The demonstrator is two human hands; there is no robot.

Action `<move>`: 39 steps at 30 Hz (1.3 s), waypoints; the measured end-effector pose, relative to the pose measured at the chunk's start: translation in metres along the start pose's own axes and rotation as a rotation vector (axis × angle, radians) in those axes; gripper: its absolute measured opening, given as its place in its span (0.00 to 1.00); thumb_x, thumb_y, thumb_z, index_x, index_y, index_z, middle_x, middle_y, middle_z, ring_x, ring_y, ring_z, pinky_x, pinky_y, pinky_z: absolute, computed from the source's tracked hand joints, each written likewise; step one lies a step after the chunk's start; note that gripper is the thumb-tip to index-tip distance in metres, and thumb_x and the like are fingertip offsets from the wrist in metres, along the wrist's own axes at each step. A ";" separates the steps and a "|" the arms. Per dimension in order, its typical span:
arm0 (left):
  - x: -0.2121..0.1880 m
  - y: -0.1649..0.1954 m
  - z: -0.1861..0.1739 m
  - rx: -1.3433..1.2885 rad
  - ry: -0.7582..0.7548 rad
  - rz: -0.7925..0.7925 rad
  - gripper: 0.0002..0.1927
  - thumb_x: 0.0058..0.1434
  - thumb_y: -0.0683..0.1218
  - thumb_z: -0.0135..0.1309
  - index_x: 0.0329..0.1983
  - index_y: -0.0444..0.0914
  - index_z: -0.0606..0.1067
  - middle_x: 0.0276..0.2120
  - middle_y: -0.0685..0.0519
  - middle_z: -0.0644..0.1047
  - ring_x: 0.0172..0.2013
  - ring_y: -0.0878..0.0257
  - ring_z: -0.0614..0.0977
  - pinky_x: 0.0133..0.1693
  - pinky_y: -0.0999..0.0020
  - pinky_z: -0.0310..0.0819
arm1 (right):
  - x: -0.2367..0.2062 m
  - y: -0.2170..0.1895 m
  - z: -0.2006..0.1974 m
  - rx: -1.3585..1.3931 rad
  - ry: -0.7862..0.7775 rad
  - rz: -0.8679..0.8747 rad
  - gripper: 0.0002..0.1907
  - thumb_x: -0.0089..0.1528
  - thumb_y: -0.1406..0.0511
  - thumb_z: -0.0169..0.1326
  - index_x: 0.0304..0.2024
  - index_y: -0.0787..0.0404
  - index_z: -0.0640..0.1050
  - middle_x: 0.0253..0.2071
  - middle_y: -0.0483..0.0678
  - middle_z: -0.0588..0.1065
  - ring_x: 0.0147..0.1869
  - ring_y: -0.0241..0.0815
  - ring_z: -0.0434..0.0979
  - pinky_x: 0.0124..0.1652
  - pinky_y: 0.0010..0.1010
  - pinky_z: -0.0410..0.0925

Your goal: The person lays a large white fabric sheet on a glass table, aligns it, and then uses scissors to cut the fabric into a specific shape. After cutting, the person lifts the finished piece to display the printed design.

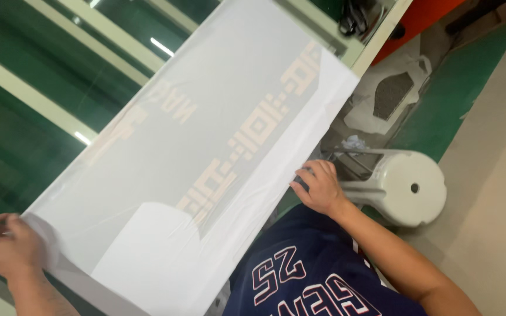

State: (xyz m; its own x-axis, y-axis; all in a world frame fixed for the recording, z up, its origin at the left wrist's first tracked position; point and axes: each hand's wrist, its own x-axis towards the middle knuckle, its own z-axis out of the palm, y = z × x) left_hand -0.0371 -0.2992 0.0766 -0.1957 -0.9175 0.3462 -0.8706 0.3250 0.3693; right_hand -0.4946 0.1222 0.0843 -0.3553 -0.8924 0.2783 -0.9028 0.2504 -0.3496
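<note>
White film sheet [206, 158] on green glass table [24, 117], left hand [4, 246] pinching one corner, right hand [318, 187] gripping its near edge; white stool [408, 187] beside.

A glass-topped table [42, 88] fills the upper left of the view, its green surface crossed by pale cream frame bars and showing reflections of ceiling lights. A large translucent white sheet [206, 146] lies flat on it, running diagonally from the table's near left edge towards its far right corner, with pale tan block shapes printed along its length. The sheet's long right side follows the table's right edge and overhangs it slightly.
</note>
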 end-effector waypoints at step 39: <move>-0.157 0.748 0.246 -0.249 -0.235 -0.041 0.08 0.55 0.42 0.61 0.39 0.42 0.80 0.35 0.52 0.75 0.41 0.54 0.74 0.46 0.56 0.61 | 0.472 0.673 -0.158 0.009 0.079 0.099 0.14 0.59 0.70 0.57 0.48 0.67 0.77 0.44 0.54 0.79 0.49 0.52 0.80 0.53 0.41 0.72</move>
State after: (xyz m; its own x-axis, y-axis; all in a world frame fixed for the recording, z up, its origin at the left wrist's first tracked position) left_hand -0.7686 0.0318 0.0857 -0.2864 -0.9493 0.1294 -0.7487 0.3060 0.5880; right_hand -1.3078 -0.0712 0.1215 -0.4609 -0.8310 0.3114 -0.8603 0.3322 -0.3866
